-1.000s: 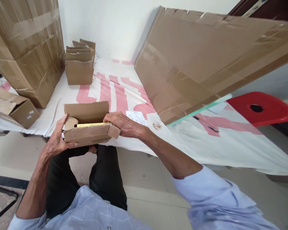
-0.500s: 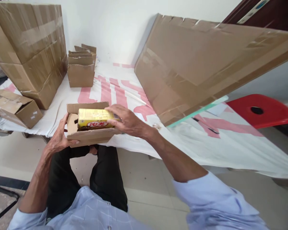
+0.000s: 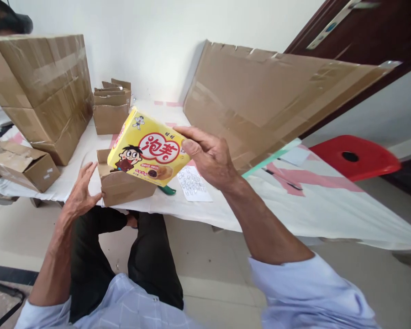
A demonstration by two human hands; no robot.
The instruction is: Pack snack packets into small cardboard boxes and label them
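Observation:
My right hand (image 3: 210,157) grips the right end of a yellow snack box (image 3: 150,148), thumb across its front. The box is tilted above an open cardboard carton (image 3: 125,189), its printed front with a cartoon face towards me, and it hides much of the carton's inside. At the carton's left end, my left hand (image 3: 82,192) has its fingers spread, the thumb at or very near the carton's wall; whether it touches I cannot tell. To the right of the carton lie a green object (image 3: 167,190), partly covered, and a white sheet with handwriting (image 3: 194,185).
Taped cartons (image 3: 48,100) are stacked at the left, with a smaller carton (image 3: 23,164) in front. Several open cartons (image 3: 111,116) stand at the back. A large cardboard sheet (image 3: 260,100) leans on the right, near a red stool (image 3: 356,157). Part of a person's head shows top left.
My right hand has lifted the yellow snack box up out of the carton and turned its front towards me. My left hand has loosened from the carton's left end.

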